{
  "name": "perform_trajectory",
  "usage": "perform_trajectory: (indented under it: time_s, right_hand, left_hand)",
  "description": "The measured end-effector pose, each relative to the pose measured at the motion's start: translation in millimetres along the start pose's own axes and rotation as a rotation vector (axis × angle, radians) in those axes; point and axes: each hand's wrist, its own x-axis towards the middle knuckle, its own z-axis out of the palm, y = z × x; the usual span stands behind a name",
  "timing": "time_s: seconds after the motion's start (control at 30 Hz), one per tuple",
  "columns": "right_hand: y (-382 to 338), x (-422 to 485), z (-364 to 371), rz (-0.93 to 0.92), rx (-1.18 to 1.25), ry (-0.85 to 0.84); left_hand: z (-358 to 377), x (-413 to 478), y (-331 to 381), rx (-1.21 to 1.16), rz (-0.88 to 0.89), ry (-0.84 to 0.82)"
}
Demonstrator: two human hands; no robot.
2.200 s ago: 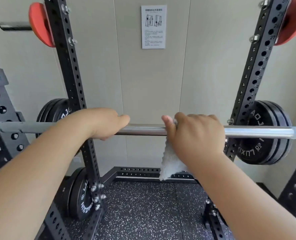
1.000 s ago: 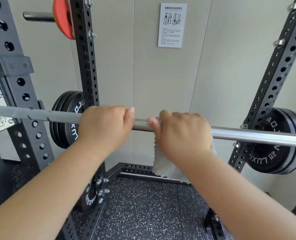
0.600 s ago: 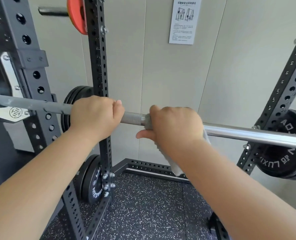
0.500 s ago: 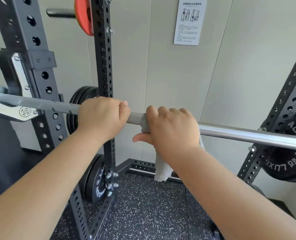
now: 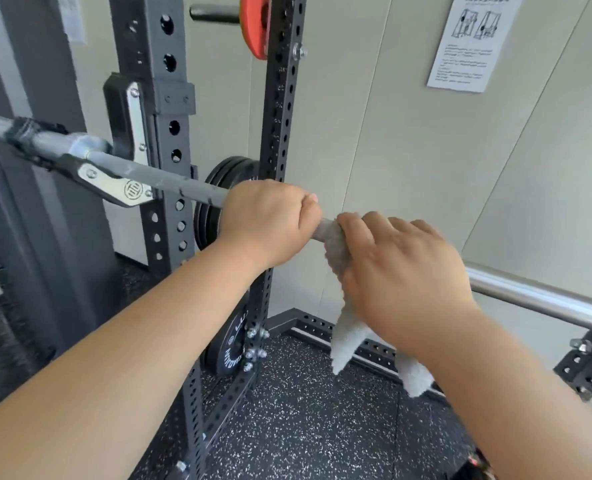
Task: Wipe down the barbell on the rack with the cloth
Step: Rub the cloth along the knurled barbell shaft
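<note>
Left hand (image 5: 267, 220) curled over the barbell (image 5: 170, 183), fist tight round the bare shaft; right hand (image 5: 398, 271) just beside it, fingers wrapped over the pale cloth (image 5: 348, 334), clamping it to the bar. Cloth ends hang loose below that grip; bar's far left end rests in the rack hook (image 5: 114, 181), outboard of the left hand.

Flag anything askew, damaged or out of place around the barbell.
Nothing stands out. The barbell rests in the rack's hook, the left hand grips it, and the right hand holds the cloth around it, ends hanging.
</note>
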Motion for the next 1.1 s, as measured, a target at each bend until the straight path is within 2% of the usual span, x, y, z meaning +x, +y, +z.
perform_trajectory:
  time_s: [0.17,0.37,0.47,0.53,0.67,0.83,0.97,1.1]
  right_hand:
    - [14,6,-3,-0.045,-0.016,-0.147]
    - [-5,20,3,-0.047,0.025,-0.038]
    - [2,13,-7,-0.048,-0.016,-0.100]
    - [11,6,-15,0.035,-0.057,-0.175]
    - [18,5,-18,0.142,0.043,-0.134]
    - [-15,27,3,0.084,0.015,-0.082]
    - [-19,25,12,0.057,0.005,-0.014]
    - [-20,13,6,0.212,-0.010,0.003]
  left_hand:
    - [-1,3,0,-0.007,-0.032,-0.030]
    - [-6,2,5,-0.014,-0.066,-0.030]
    - [-9,1,7,-0.016,-0.080,-0.056]
    - [-10,0,7,-0.030,-0.093,-0.063]
    - [-11,1,9,-0.027,-0.101,-0.078]
    - [-8,-1,2,-0.032,-0.059,-0.059]
    - [-15,-6,-15,-0.119,0.066,-0.038]
    - [-21,-15,-54,-0.067,0.096,-0.050]
